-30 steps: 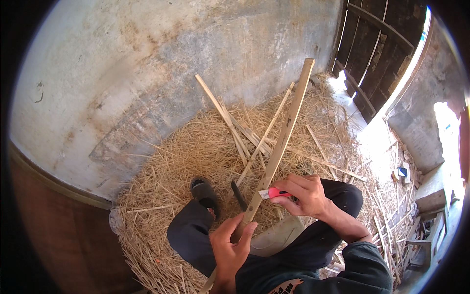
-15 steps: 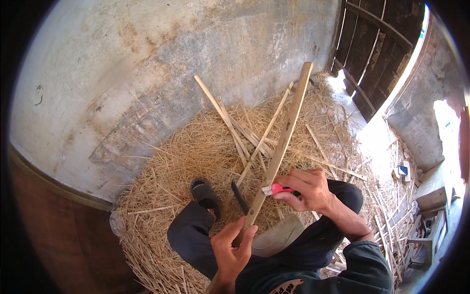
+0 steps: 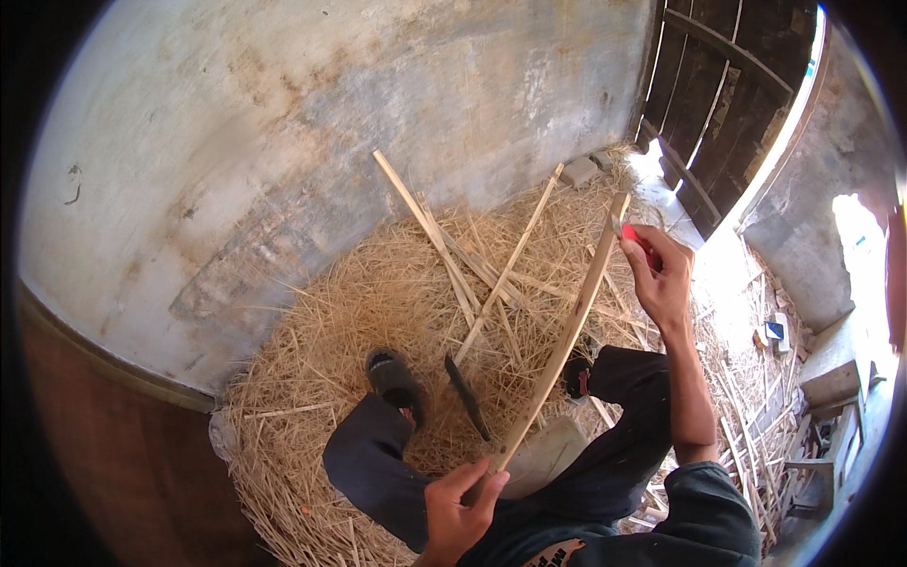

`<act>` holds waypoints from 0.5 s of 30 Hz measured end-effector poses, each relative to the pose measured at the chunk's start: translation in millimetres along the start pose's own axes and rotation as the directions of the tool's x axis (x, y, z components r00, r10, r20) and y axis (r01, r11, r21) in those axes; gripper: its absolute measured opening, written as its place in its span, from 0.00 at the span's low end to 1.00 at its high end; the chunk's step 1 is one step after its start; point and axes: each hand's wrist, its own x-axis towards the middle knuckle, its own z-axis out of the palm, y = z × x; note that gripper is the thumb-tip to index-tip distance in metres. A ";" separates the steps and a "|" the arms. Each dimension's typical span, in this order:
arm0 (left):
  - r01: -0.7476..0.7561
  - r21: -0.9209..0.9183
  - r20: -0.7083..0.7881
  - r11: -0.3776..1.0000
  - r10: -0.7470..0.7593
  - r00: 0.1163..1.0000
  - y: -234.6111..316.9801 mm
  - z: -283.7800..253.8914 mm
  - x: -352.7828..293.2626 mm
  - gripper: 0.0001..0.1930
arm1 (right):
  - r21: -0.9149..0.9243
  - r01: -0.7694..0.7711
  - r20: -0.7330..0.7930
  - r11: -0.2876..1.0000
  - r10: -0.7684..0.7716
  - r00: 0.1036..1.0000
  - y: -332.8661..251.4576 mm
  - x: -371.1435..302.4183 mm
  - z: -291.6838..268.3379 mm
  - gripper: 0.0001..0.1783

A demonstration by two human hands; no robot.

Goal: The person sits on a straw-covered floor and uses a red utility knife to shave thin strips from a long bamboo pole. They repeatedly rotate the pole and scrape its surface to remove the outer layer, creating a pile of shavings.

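A long bamboo strip (image 3: 563, 350) slants up and away from my lap toward the right. My left hand (image 3: 458, 510) is closed around its near end, thumb on one side. In my right hand (image 3: 667, 283) is a red utility knife (image 3: 636, 237), its blade against the strip close to the far tip. Between my knees a dark knife-like blade (image 3: 466, 397) points away from me; its handle is not visible. Beneath the strip is a pale rounded object (image 3: 550, 458), partly hidden by my leg.
Bamboo shavings (image 3: 321, 378) cover the floor around my feet. Several loose bamboo strips (image 3: 416, 200) lean crossed toward the stained wall (image 3: 378, 113). A dark sandal (image 3: 395, 380) is on my left foot. A wooden door (image 3: 727, 94) stands at the far right, and a small bench (image 3: 822, 454) nearer.
My right hand with the utility knife has moved far up the strip toward its tip. The strip has swung lower and to the right; my left hand has shifted slightly down.
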 end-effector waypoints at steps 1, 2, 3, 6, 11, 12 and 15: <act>0.016 -0.017 0.010 1.000 -0.016 1.000 -1.0 1.0 -4.6 0.14 | 0.010 0.067 -0.009 0.998 -0.067 0.998 4.9 -2.3 -1.4 0.12; 0.032 -0.035 0.020 0.999 -0.031 0.999 -1.8 2.0 -7.1 0.14 | 0.021 0.134 -0.017 0.991 -0.134 0.991 9.2 -3.9 -2.0 0.12; 0.036 -0.017 0.035 0.999 -0.035 0.999 -2.8 1.3 -6.5 0.15 | 0.044 0.163 -0.007 0.986 -0.163 0.987 12.7 -2.2 -2.1 0.13; 0.032 0.009 0.054 0.999 -0.033 0.998 -5.1 -1.6 -4.4 0.15 | -0.083 0.122 0.063 0.989 -0.117 0.991 11.1 2.6 -9.9 0.13; -0.059 0.037 0.013 0.998 0.059 0.998 -11.9 -5.8 -0.9 0.16 | -0.041 0.139 0.031 0.989 -0.138 0.990 28.4 15.5 2.4 0.14; -0.044 0.036 0.017 0.998 0.043 0.999 -14.1 -6.6 -0.3 0.16 | -0.039 0.139 0.037 0.990 -0.137 0.990 28.2 16.0 4.2 0.14; 0.045 -0.014 0.070 0.999 -0.044 0.997 -19.2 -11.0 -0.2 0.15 | 0.153 0.043 0.141 0.987 -0.064 0.988 42.9 16.1 7.1 0.19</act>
